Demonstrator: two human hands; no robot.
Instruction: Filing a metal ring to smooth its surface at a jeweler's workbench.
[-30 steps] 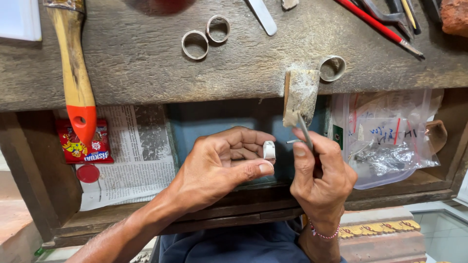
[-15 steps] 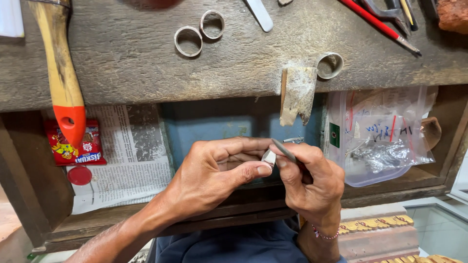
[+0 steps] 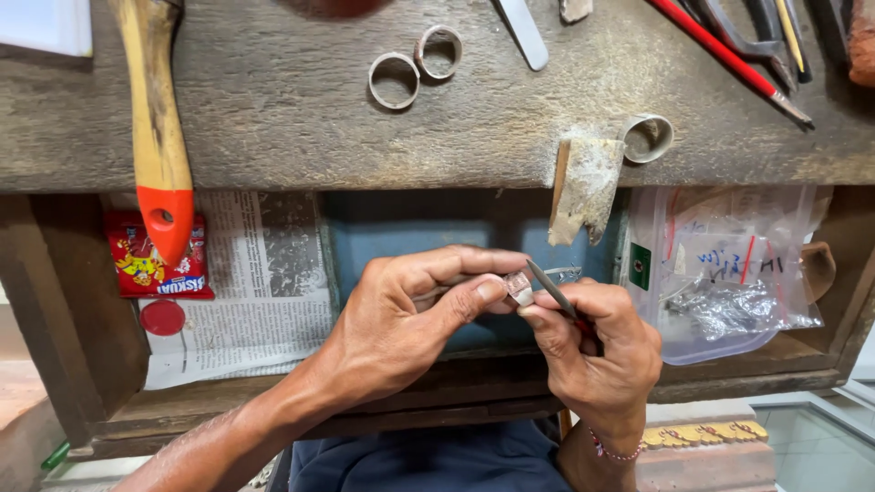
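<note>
My left hand (image 3: 406, 319) pinches a small silver ring (image 3: 519, 289) between thumb and fingers, over the open drawer. My right hand (image 3: 597, 351) grips a thin metal file (image 3: 550, 289) whose tip lies against the ring. Both hands meet just below the wooden bench peg (image 3: 583, 187) that sticks out from the bench edge. A beaded bracelet circles my right wrist.
The worn wooden bench top (image 3: 273, 118) carries three metal ring bands (image 3: 394, 80), a brush with a wooden and orange handle (image 3: 157, 137), and pliers and a red tool (image 3: 729, 55) at right. The drawer holds newspaper (image 3: 246, 282), a red packet (image 3: 150, 269) and plastic bags (image 3: 729, 273).
My right hand came down from the bench peg to the ring; the file now lies flatter against it. The left hand kept holding the ring.
</note>
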